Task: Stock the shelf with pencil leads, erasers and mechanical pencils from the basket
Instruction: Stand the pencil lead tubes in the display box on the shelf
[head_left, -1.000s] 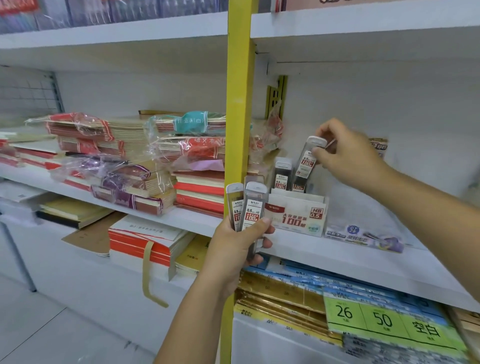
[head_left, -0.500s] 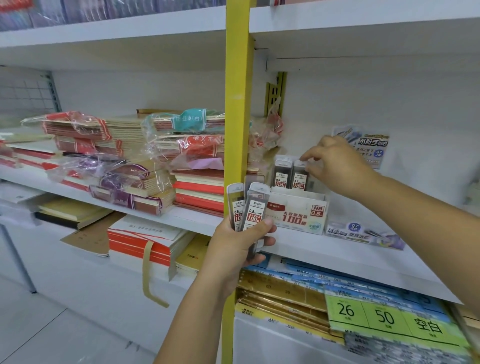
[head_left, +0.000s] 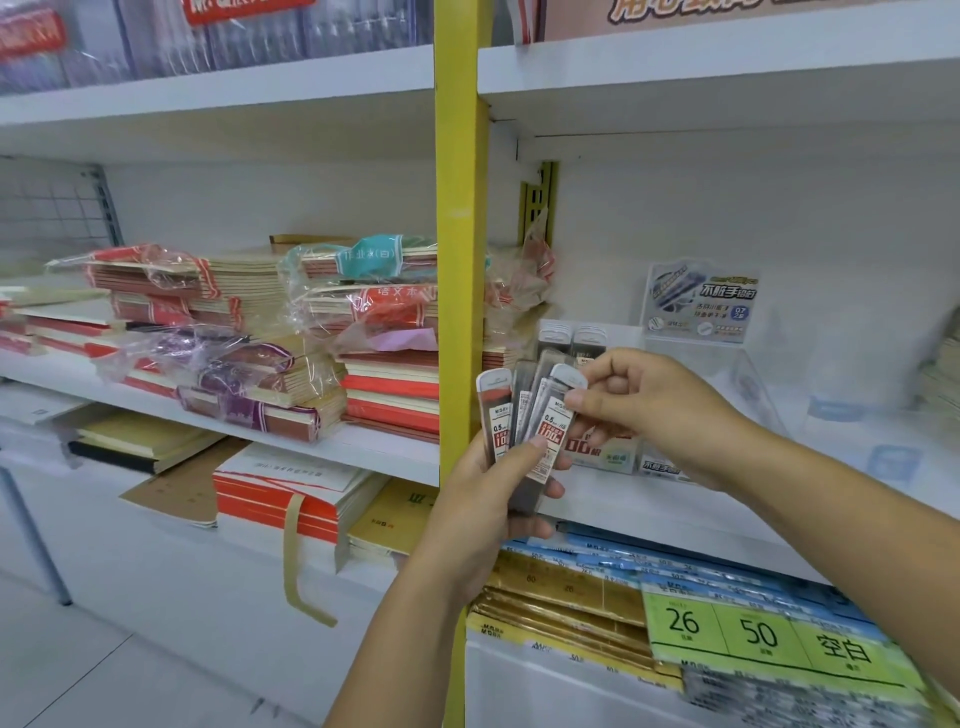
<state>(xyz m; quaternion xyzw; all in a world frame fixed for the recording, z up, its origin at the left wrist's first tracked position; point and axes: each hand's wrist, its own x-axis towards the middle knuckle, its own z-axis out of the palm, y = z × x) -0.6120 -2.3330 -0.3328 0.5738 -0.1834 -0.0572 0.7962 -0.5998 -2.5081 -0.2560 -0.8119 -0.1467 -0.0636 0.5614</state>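
My left hand (head_left: 488, 499) grips a fan of several pencil lead cases (head_left: 524, 421), dark tubes with white caps and red-and-white labels, in front of the yellow shelf post. My right hand (head_left: 644, 410) pinches the top of the rightmost case (head_left: 558, 410) in that fan. Behind the hands, a white display box (head_left: 608, 454) on the shelf (head_left: 727, 514) holds two lead cases (head_left: 571, 338) standing upright. The basket is out of view.
A yellow upright post (head_left: 457, 234) divides the shelving. Stacks of wrapped exercise books (head_left: 311, 332) fill the left shelf. A product card (head_left: 698, 304) and a clear stand sit at the back right. Paper packs with a green 26/50 label (head_left: 769, 636) lie below.
My right hand left the two lead cases standing in the display box and came back to the left hand, where it now pinches the rightmost case. The left hand rose slightly.
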